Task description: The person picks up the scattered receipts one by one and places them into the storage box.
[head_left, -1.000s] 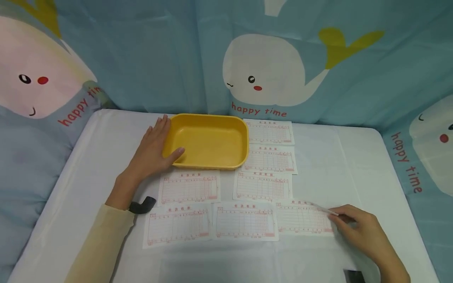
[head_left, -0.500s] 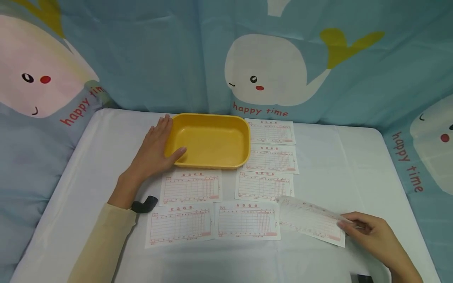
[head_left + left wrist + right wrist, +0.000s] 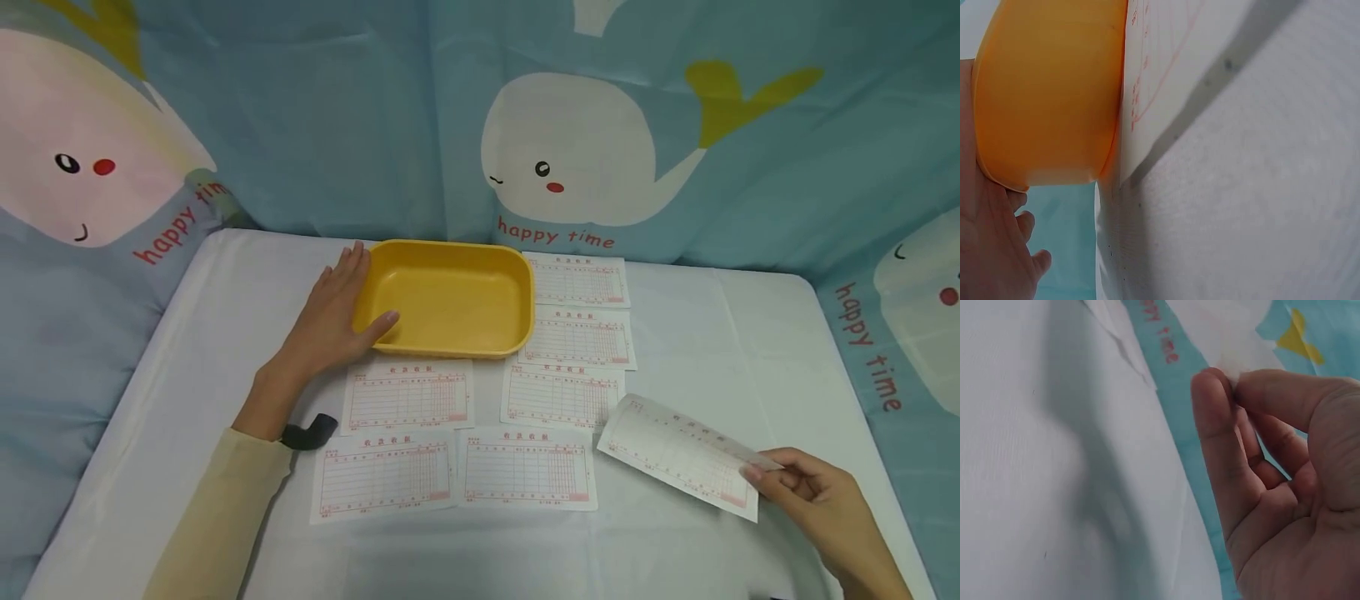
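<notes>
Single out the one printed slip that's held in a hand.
The rightmost slip, pinched at its right end by the right hand: it slants and bends, while the other six slips lie flat on the white table.

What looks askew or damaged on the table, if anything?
No damage or spill shows. One printed slip, pinched at its right end by the right hand, is slanted and bowed, while the other visible slips lie flat. That is probably just handling, not a fault.

We find the print on the raised slip [image 3: 678,454] too small to read. In the left wrist view, the top edge cuts off the yellow tray [image 3: 1047,94]; the left edge, the left hand [image 3: 991,244].
</notes>
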### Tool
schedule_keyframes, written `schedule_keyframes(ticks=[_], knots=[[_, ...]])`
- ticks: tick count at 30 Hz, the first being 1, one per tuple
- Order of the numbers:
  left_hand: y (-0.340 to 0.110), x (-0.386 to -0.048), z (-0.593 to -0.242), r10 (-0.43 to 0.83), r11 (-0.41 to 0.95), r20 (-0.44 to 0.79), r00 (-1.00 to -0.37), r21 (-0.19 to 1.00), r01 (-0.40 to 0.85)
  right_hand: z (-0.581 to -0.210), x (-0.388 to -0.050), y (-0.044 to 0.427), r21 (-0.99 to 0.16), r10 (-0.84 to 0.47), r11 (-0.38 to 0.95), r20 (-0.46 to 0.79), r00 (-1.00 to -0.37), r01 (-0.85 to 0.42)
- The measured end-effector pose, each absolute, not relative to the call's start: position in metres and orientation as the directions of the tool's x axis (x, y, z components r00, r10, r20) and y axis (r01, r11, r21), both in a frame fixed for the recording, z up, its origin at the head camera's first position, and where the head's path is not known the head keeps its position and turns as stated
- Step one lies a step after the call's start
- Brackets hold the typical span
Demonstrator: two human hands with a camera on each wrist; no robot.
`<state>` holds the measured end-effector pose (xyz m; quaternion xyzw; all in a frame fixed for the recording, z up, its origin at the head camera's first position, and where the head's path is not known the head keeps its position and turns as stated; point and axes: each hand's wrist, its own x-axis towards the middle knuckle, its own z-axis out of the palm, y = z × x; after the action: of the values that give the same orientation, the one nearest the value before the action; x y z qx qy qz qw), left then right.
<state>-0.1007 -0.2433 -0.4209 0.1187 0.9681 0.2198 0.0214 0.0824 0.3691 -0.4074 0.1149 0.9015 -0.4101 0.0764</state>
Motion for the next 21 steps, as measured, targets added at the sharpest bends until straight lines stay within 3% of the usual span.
schedule_keyframes(ticks=[3,9,17,21], knots=[[-0.243,-0.101,-0.42,0.24,0.876,0.015,-0.971,0.428,0.223,-0.404,0.075,0.365,-0.786,0.108,0.575,-0.201,-0.974,0.226],[-0.244,-0.1,-0.42,0.237,0.875,0.012,-0.972,0.432,0.219,-0.39,0.056,0.347,-0.942,-0.011,0.317,-0.122,-0.992,0.113],[-0.243,-0.1,-0.421,0.248,0.869,-0.012,-0.969,0.445,0.217,-0.378,0.033,0.313,-0.944,-0.024,0.323,-0.082,-0.996,0.07],[-0.242,-0.099,-0.418,0.234,0.873,-0.021,-0.972,0.444,0.201,-0.369,0.016,0.294,-0.964,-0.034,0.263,-0.046,-0.998,0.036]])
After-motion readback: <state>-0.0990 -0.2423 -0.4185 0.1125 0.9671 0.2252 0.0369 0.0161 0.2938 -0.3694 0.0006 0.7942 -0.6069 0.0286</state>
